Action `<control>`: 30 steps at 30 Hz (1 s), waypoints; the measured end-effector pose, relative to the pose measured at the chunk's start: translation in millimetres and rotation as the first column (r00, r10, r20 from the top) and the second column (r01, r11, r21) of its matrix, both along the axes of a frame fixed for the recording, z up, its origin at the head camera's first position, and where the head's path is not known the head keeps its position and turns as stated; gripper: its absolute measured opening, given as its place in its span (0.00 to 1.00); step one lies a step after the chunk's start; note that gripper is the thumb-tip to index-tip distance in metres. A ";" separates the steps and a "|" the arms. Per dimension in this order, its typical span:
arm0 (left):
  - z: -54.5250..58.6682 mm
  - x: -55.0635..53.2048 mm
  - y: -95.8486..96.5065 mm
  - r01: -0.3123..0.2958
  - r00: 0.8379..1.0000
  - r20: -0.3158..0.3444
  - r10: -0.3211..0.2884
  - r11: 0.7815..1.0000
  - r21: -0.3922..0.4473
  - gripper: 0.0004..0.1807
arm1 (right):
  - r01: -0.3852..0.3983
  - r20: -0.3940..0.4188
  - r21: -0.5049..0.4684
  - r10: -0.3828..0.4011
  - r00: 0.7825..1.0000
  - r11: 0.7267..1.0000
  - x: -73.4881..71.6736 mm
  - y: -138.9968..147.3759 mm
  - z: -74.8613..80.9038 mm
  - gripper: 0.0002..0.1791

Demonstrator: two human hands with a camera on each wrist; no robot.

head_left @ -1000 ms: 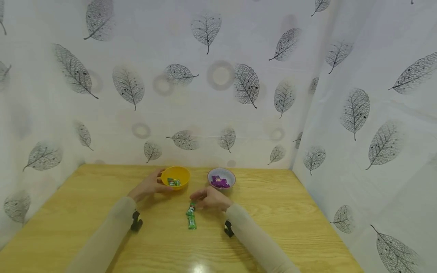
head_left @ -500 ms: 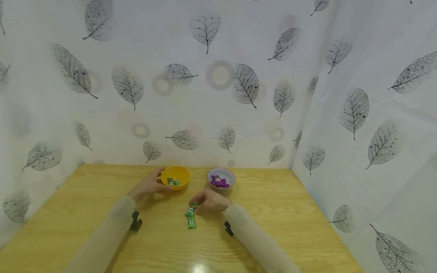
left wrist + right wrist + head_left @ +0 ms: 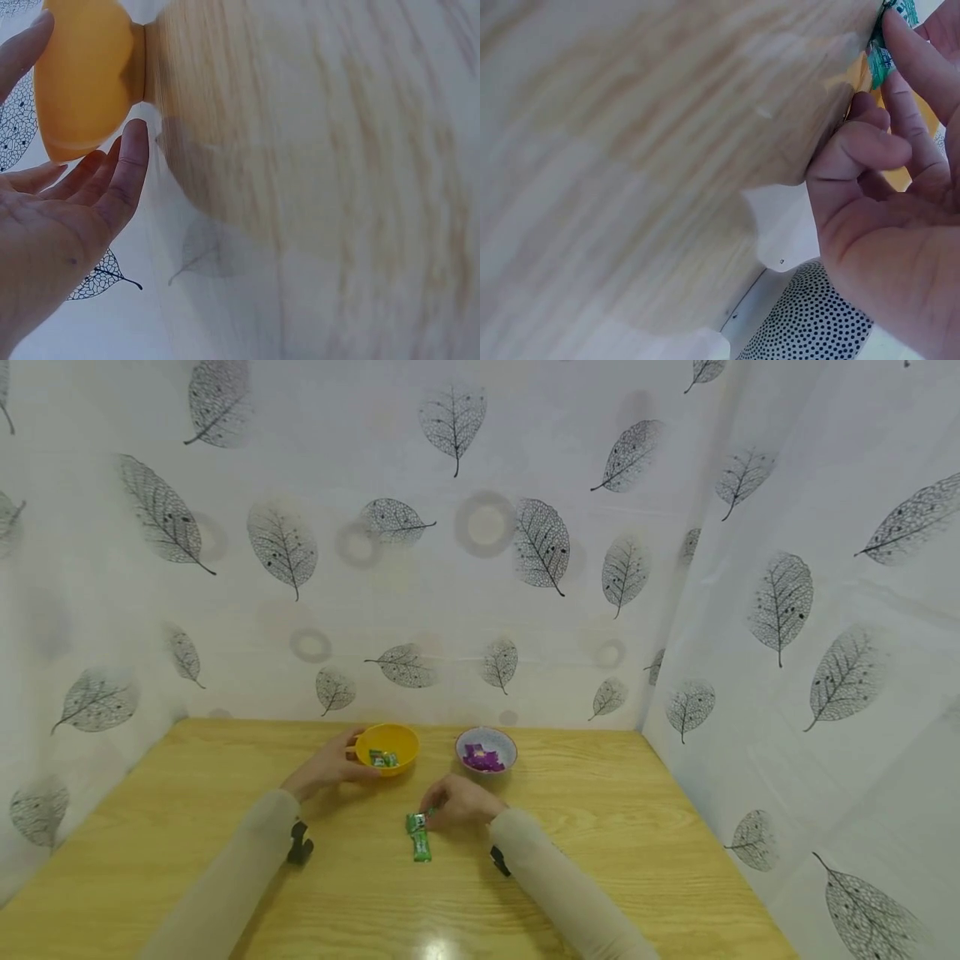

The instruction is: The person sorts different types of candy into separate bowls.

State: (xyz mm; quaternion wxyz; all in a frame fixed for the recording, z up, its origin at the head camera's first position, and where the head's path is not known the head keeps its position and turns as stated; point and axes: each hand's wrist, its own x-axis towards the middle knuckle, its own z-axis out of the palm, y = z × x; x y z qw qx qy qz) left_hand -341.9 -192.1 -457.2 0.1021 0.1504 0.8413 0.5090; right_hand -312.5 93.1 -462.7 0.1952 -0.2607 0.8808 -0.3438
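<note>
A yellow bowl (image 3: pixel 405 764) with green-wrapped candies (image 3: pixel 385 759) inside stands at the back of the table. My left hand (image 3: pixel 330 766) grips this bowl from its left side, thumb and fingers spread around its wall; in the left wrist view the thumb lies on the yellow bowl (image 3: pixel 82 82). Right of it, my right hand (image 3: pixel 459 802) is low over the table and pinches a green-wrapped candy (image 3: pixel 880 64) between thumb and finger. Two more green candies lie just left of those fingertips, an upper candy (image 3: pixel 415 823) and a lower candy (image 3: pixel 422 847) touching end to end.
A pale bowl (image 3: pixel 487 741) with a dark rim holds purple-wrapped candies (image 3: pixel 482 758), behind my right hand. The wood-grain table (image 3: pixel 600 852) meets a leaf-patterned cloth (image 3: pixel 480 610) at the back and on both sides.
My right fingers have closed on a green candy and drawn it slightly right, away from the other two. The upper loose candy has turned. The left hand stays at the yellow bowl.
</note>
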 end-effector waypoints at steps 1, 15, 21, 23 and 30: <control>0.2 -0.2 -0.2 -0.003 1.000 0.003 0.003 1.000 0.009 0.52 | 0.009 0.000 -0.005 -0.009 1.000 1.000 0.3 -0.2 0.4 0.09; 0.3 0.6 -1.7 -0.004 1.000 -0.019 0.003 1.000 -0.019 0.53 | 0.036 -0.003 -0.076 -0.036 0.999 0.996 -2.3 0.4 -2.5 0.05; -0.2 2.2 -4.0 -0.005 1.000 -0.010 0.005 1.000 -0.017 0.55 | 0.056 0.020 -0.106 -0.054 0.998 0.993 -1.9 -0.7 -1.4 0.05; 0.4 3.2 -4.1 -0.007 1.000 -0.007 0.007 1.000 -0.014 0.55 | 0.070 0.027 -0.119 -0.068 0.997 0.990 -2.2 -1.0 -1.4 0.06; 1.0 4.7 -1.1 -0.017 1.000 0.008 0.018 1.000 -0.019 0.54 | 0.152 0.079 -0.221 -0.137 0.987 0.963 -1.3 -4.0 0.1 0.07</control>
